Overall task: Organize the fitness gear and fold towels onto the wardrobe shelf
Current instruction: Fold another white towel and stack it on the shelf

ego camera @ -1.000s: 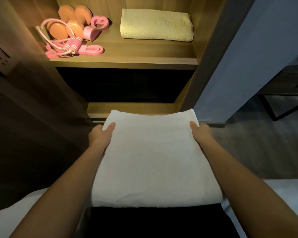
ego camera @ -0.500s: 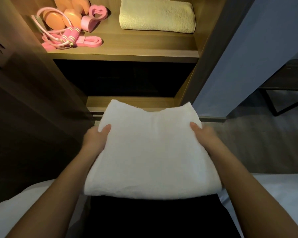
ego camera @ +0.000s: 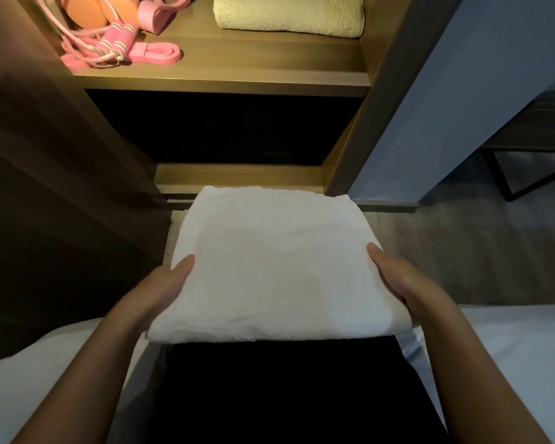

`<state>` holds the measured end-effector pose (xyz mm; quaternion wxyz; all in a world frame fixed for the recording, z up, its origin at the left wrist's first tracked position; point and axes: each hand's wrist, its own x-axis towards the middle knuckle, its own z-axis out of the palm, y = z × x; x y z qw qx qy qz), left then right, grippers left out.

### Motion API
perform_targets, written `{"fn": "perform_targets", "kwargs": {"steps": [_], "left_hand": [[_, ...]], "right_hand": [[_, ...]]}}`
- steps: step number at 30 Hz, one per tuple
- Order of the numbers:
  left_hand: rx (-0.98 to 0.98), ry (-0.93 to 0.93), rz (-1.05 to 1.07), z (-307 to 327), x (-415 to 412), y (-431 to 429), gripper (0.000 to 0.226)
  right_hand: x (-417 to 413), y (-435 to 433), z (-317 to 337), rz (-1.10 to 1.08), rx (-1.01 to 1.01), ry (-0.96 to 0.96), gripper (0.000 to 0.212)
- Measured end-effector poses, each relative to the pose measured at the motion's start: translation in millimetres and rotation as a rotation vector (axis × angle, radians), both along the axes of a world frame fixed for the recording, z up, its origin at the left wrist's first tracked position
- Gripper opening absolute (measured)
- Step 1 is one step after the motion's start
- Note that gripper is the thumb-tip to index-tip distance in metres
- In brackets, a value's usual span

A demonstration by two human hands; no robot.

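A folded white towel (ego camera: 269,264) is held flat in front of me, below the wardrobe shelf (ego camera: 225,76). My left hand (ego camera: 165,285) grips its left edge and my right hand (ego camera: 398,277) grips its right edge, thumbs on top. On the lit shelf a folded cream towel (ego camera: 289,14) lies at the right. At the shelf's left sit orange dumbbells (ego camera: 100,11), a pink jump rope (ego camera: 116,40), a pink band (ego camera: 157,56) and a pink grip piece (ego camera: 161,11).
A dark compartment (ego camera: 225,126) opens under the shelf, above a lower wooden ledge (ego camera: 237,176). A wooden side panel (ego camera: 45,139) stands at the left and a pale wall (ego camera: 462,91) at the right. White bedding (ego camera: 510,341) lies by my arms; a dark table frame (ego camera: 526,155) stands far right.
My hands have slid back along the towel's sides toward its near edge. The towel sits lower and nearer, and the view has tilted down so the shelf is closer to the top.
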<state>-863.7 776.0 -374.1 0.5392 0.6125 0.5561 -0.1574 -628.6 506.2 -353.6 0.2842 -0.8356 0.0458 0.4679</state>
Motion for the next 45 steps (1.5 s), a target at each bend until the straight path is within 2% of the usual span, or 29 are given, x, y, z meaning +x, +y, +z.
{"fn": "perform_targets", "kwargs": {"steps": [2, 7, 12, 18, 23, 28, 29, 32, 34, 40, 43, 45], "left_hand": [[0.155, -0.028, -0.079, 2, 7, -5, 0.051], [0.333, -0.152, -0.040, 16, 30, -2, 0.049], [0.252, -0.099, -0.056, 8, 18, 11, 0.050], [0.313, -0.100, -0.059, 12, 24, 14, 0.049], [0.250, -0.107, 0.013, 4, 7, -2, 0.051], [-0.042, -0.090, 0.173, 15, -9, -18, 0.047], [-0.009, -0.089, 0.165, 14, -7, -22, 0.047], [0.251, -0.121, 0.085, 14, 6, -26, 0.052], [0.332, -0.143, 0.044, 16, 7, -17, 0.050], [0.253, -0.138, 0.121, 1, -14, -11, 0.034], [0.141, -0.123, 0.145, -2, -18, -20, 0.025], [0.056, -0.105, 0.138, 3, -20, -19, 0.028]], "right_hand": [[-8, 12, 4, 0.061, 0.009, -0.127, 0.063], [-5, 35, 10, 0.108, 0.090, -0.334, 0.058], [7, 19, 1, 0.055, -0.001, -0.243, 0.059], [6, 25, -2, 0.067, 0.013, -0.271, 0.062], [-1, 13, -3, 0.032, -0.008, -0.108, 0.067], [-7, -6, 6, -0.030, -0.016, -0.004, 0.068], [-13, -4, 6, -0.032, -0.009, -0.035, 0.067], [-22, 5, 1, 0.001, 0.030, -0.191, 0.066], [-22, 4, 1, 0.010, 0.079, -0.272, 0.062], [-18, -15, -8, 0.006, 0.076, -0.200, 0.056], [-22, -19, -11, -0.005, 0.045, -0.106, 0.057], [-16, -19, -8, 0.027, 0.009, -0.075, 0.061]]}}
